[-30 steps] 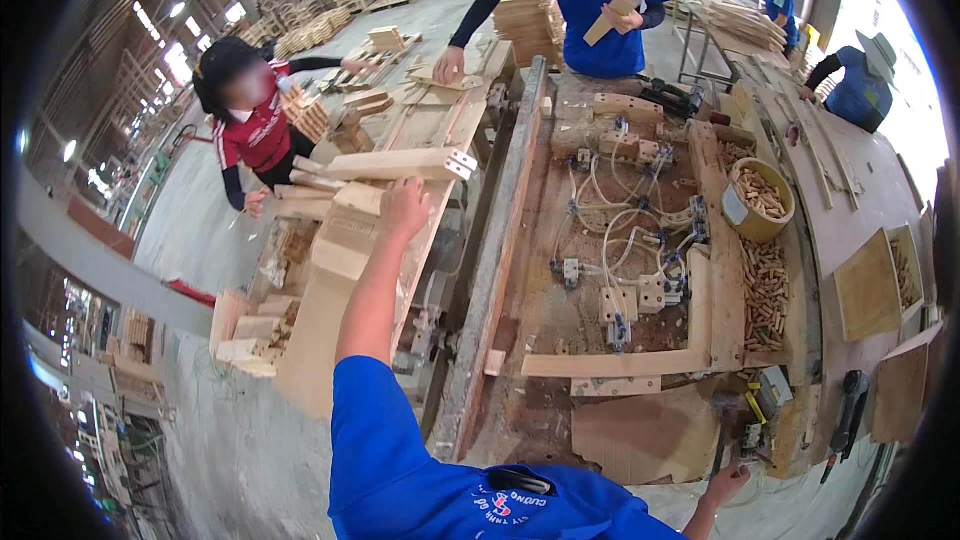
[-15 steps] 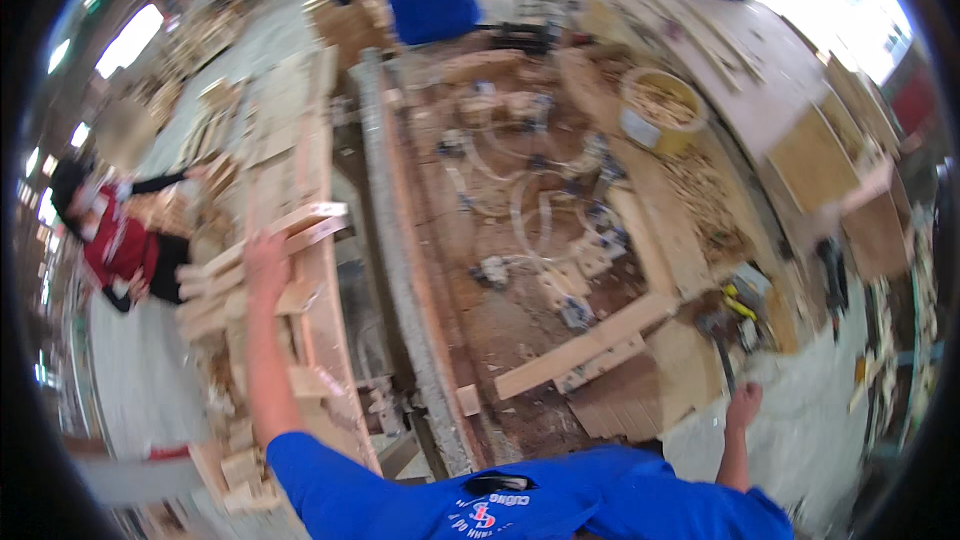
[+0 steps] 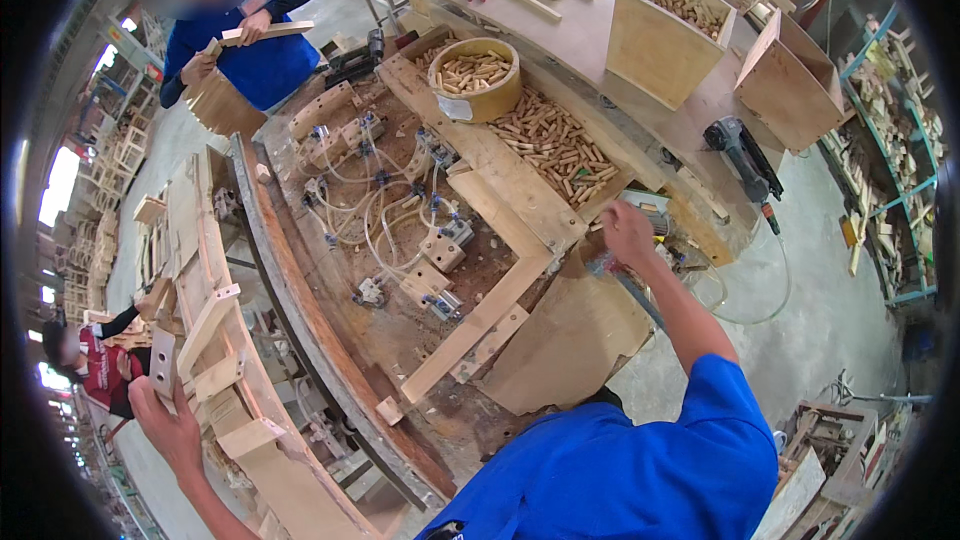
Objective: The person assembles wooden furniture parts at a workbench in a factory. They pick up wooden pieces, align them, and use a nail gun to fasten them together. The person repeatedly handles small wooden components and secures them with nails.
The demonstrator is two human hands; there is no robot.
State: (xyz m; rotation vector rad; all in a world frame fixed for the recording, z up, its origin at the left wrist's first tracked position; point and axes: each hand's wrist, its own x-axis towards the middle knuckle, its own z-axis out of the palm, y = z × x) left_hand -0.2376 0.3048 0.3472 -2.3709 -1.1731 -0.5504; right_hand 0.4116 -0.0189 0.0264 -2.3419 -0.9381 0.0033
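My left hand (image 3: 172,430) is closed around the lower end of a pale wooden piece (image 3: 162,362) with drilled holes, held upright beside the wood-laden bench on the left. More wooden pieces (image 3: 208,325) lean next to it. On the right, my right hand (image 3: 632,233) is over the near corner of the workbench, close to the loose wooden dowels (image 3: 560,145). Its fingers are curled together above a small blurred blue-red thing, and what they hold is hidden. Two wooden rails (image 3: 480,325) form an L below and left of that hand.
Clear hoses and pneumatic clamps (image 3: 385,200) spread across the dusty workbench. A yellow tub of dowels (image 3: 475,80), plywood boxes (image 3: 665,35) and an air nailer (image 3: 742,160) are on the far right. A co-worker (image 3: 235,30) holds wood beyond the bench; another person (image 3: 105,360) is far left.
The view has swung, shifting the workbench leftward. My left hand has gone from the stacked rails to a wooden piece with holes. My right hand has moved up to the bench corner near the dowels.
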